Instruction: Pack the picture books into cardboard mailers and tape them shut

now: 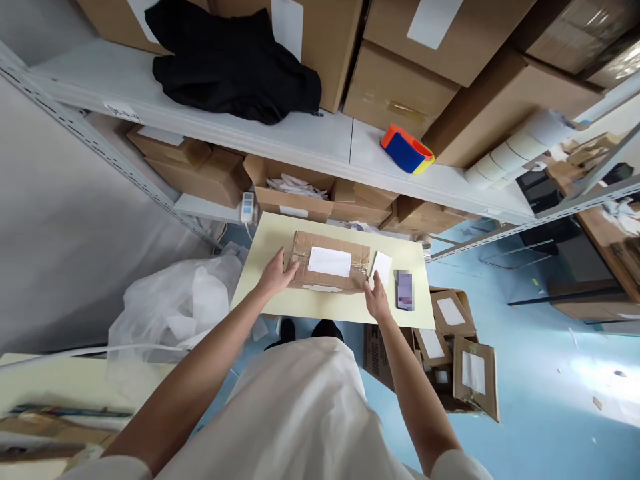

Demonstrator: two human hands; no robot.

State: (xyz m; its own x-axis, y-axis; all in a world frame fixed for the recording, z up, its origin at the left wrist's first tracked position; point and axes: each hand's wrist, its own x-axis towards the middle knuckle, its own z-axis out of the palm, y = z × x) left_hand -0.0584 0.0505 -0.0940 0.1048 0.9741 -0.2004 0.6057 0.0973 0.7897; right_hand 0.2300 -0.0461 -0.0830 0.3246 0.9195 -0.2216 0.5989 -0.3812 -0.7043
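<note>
A taped brown cardboard box [320,279] with a white label [329,261] on top lies on a small pale yellow table [265,233]. At the box's left end is my left hand [275,275], fingers apart, the thumb tip at the box's edge. My right hand [378,300] is by the near right corner, its thumb and forefinger spread, the thumb close to or touching the cardboard. Neither hand is wrapped round the box. Right of the box lie a white card or paper [383,264] and a phone [405,291] with a lit, blurred screen.
A metal shelf [320,143] behind the table bears cartons, a black garment [235,63], a colourful tape roll [407,150] and white rolls [520,150]. Crumpled clear plastic [170,300] is on the left. Discarded cartons [450,313] stand on the floor at right.
</note>
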